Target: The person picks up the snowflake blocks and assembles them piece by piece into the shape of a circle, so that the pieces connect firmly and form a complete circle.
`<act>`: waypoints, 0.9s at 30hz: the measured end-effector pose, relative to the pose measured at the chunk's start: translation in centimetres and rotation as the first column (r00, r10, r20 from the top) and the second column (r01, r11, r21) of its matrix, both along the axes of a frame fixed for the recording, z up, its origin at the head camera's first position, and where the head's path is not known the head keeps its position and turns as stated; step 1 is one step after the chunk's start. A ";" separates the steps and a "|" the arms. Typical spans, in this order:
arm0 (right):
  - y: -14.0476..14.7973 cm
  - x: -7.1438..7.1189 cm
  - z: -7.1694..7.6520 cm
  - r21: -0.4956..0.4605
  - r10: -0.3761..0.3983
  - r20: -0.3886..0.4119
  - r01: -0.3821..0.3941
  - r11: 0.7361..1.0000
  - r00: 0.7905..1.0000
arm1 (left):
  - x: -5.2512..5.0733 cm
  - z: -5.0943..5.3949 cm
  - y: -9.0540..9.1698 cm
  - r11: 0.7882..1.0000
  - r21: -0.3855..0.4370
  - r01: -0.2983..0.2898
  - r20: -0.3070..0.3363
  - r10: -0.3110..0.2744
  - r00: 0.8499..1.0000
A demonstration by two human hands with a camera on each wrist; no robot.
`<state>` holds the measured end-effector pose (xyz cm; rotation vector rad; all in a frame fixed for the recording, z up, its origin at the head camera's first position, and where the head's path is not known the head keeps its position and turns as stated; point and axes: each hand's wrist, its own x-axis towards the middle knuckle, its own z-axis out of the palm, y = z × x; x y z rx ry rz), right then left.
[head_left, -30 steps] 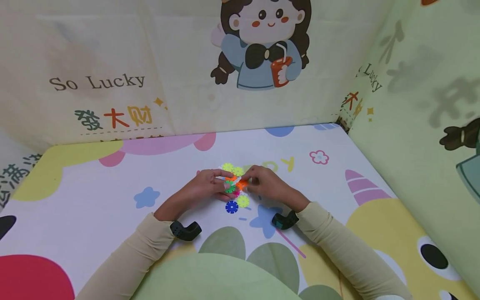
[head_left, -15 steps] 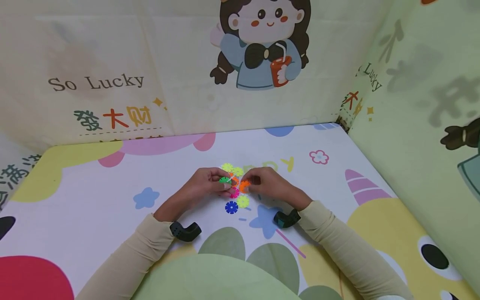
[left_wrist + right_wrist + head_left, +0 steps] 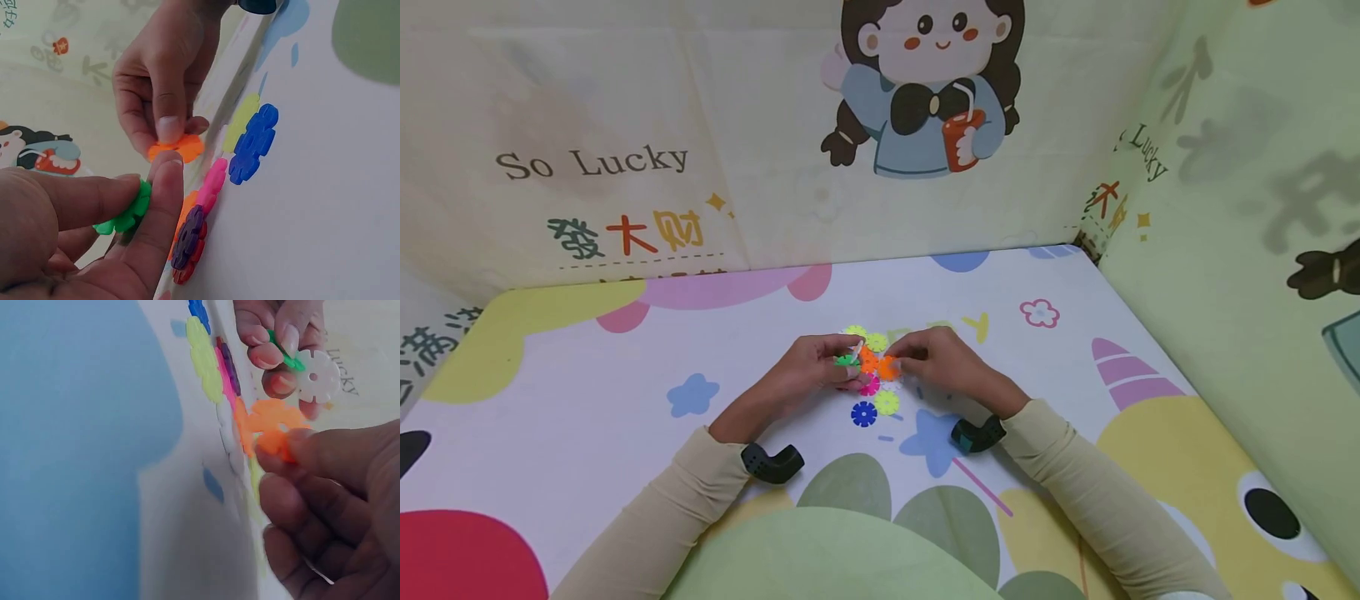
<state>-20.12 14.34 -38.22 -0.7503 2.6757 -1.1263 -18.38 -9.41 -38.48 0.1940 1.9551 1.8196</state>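
The left hand (image 3: 805,372) pinches a green notched disc (image 3: 128,214) between thumb and fingers. A white disc (image 3: 319,376) stands at an angle against the green one, seemingly joined to it. In the right hand (image 3: 946,365) an orange disc (image 3: 275,425) is pinched by thumb and forefinger, a short gap from the white and green pair. Beneath and between the hands lie more discs: pink (image 3: 869,384), blue (image 3: 863,414), yellow (image 3: 887,403) and other orange ones. A purple disc (image 3: 188,237) overlaps a red one (image 3: 189,267) in the left wrist view.
Two yellow discs (image 3: 876,342) lie just beyond the hands. The table cover (image 3: 587,450) carries printed coloured shapes. Printed cloth (image 3: 760,208) hangs behind the table and along its right side. Each wrist wears a black device (image 3: 772,463).
The right hand has drawn slightly away from the left with the orange disc. The left hand has moved back a little, and the green and white discs have turned in its grip.
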 end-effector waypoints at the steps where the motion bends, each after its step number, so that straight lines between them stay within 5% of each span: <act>1: 0.0 0.0 0.0 -0.015 -0.011 -0.011 0.011 1.000 1.000 | 0.0 0.0 0.1 1.000 -0.014 -0.003 -0.002 0.002 1.000; 11: 0.1 0.1 0.1 -0.130 -0.105 -0.084 0.094 0.987 0.991 | 0.1 0.1 0.5 0.991 -0.133 0.012 -0.023 -0.015 1.000; 27: 0.0 0.1 0.3 -0.274 -0.073 0.060 0.087 0.958 0.996 | 0.3 0.1 0.6 0.994 -0.102 0.042 0.003 -0.042 0.999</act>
